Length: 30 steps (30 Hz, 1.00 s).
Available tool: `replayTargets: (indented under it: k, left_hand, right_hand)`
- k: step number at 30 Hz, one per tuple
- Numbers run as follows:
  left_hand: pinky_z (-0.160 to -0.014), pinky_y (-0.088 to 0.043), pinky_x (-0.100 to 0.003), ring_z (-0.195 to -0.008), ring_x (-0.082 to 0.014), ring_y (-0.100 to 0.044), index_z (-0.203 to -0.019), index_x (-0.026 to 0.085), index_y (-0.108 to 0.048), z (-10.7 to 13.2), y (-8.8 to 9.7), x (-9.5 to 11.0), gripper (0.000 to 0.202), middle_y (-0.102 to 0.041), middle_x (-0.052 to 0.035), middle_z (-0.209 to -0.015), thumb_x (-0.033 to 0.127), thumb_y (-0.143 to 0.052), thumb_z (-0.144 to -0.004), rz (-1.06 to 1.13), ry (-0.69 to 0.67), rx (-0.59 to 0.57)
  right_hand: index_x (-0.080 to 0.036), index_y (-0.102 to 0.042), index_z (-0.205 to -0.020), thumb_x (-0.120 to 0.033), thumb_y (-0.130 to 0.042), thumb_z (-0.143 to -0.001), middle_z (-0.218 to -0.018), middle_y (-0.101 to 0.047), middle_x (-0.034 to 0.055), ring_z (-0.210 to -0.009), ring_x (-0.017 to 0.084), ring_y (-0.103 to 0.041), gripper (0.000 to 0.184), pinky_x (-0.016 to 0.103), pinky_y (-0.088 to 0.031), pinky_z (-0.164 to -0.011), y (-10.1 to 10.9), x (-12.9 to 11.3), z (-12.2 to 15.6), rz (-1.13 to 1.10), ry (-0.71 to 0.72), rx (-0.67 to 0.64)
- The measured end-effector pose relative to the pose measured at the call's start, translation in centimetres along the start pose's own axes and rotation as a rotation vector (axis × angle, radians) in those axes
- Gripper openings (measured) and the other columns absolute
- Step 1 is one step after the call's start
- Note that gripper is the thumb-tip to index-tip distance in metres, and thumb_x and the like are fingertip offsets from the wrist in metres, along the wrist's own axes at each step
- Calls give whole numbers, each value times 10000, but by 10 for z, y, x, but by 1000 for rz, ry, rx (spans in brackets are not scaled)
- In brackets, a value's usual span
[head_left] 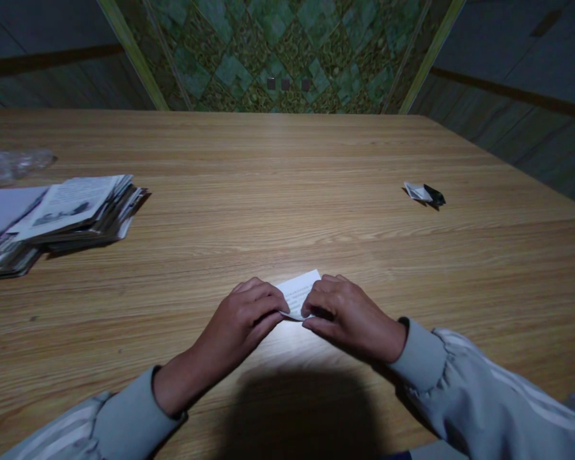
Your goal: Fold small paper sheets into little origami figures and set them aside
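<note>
Pale wood grain runs across the table (pixel 278 166), which spreads out on every side of the fingers (pixel 271 305) under a dim light. Far beyond them, past the table's back edge, stands a wall panel (pixel 292 38) of green diamonds. Two grey sleeves with light stripes come toward the fingers from the near side, the right sleeve (pixel 421 358) and the left sleeve (pixel 129 415), with a dark shadow (pixel 301 415) on the wood between them. Well to the left of the fingers and farther off lies a pile of printed papers (pixel 71 198), its edges uneven. Left hand (pixel 253 313) and right hand (pixel 349 316) face each other, fingers curled and nearly closed against the thumbs, each gripping one side of the near edge of a small printed sheet (pixel 297 291) (whether it is folded, I cannot tell). Behind the pile, far left of the fingers, is some clear crumpled plastic (pixel 14 165). Well beyond the fingers to the right rests a little black-and-white folded piece (pixel 416 191). Straight ahead of them, three tiny dark squares (pixel 285 84) dot the panel.
</note>
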<state>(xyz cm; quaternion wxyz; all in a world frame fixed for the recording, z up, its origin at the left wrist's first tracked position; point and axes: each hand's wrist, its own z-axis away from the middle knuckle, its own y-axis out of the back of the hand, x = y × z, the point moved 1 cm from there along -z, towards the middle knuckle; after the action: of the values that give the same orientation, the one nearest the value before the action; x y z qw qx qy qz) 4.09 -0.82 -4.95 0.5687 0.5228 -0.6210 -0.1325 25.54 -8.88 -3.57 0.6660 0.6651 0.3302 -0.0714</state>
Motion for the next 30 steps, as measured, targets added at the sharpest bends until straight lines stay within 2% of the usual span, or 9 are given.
replayTargets:
  k: [8, 15, 20, 23, 30]
  left_hand:
    - [-794, -412, -343, -870, -196, -570, -902, 202, -638, -7, -8, -1, 129, -664, -25, -884, 249, -563, -995, 4, 140, -11]
    - [-776, -390, -351, -865, -207, -556, -877, 203, -653, -9, -11, 1, 193, -645, -29, -871, 284, -537, -1008, -42, 173, -24]
    - [-772, -390, -352, -869, -215, -576, -981, 221, -692, -12, -13, -1, 124, -665, -21, -865, 292, -590, -983, -71, 192, 1]
    - [-772, -401, -353, -862, -217, -590, -970, 212, -695, -15, -14, -2, 115, -683, -22, -865, 293, -613, -969, -83, 200, 12]
    - [-786, -427, -353, -889, -217, -612, -1006, 216, -678, -17, -12, 0, 111, -706, -23, -913, 304, -634, -955, -68, 233, 15]
  right_hand:
    - [-191, -688, -824, -240, -757, -854, -800, -693, 9, -808, 167, -588, 90, 286, -373, -746, 0, -1, -4, -54, -74, 2]
    - [-176, -651, -767, -299, -618, -969, -758, -654, 18, -767, 154, -547, 238, 286, -350, -733, -3, -3, -5, -18, -64, 13]
    - [-174, -628, -740, -275, -653, -940, -726, -622, 1, -742, 146, -523, 225, 282, -325, -705, -5, -2, -5, -29, -75, 34]
    - [-173, -609, -722, -254, -654, -934, -709, -601, -6, -719, 141, -508, 231, 281, -311, -688, -5, -3, -6, -28, -84, 48]
    - [-187, -599, -864, -249, -721, -878, -741, -599, -36, -714, 135, -503, 138, 278, -296, -685, -2, -5, -5, -78, -133, 75]
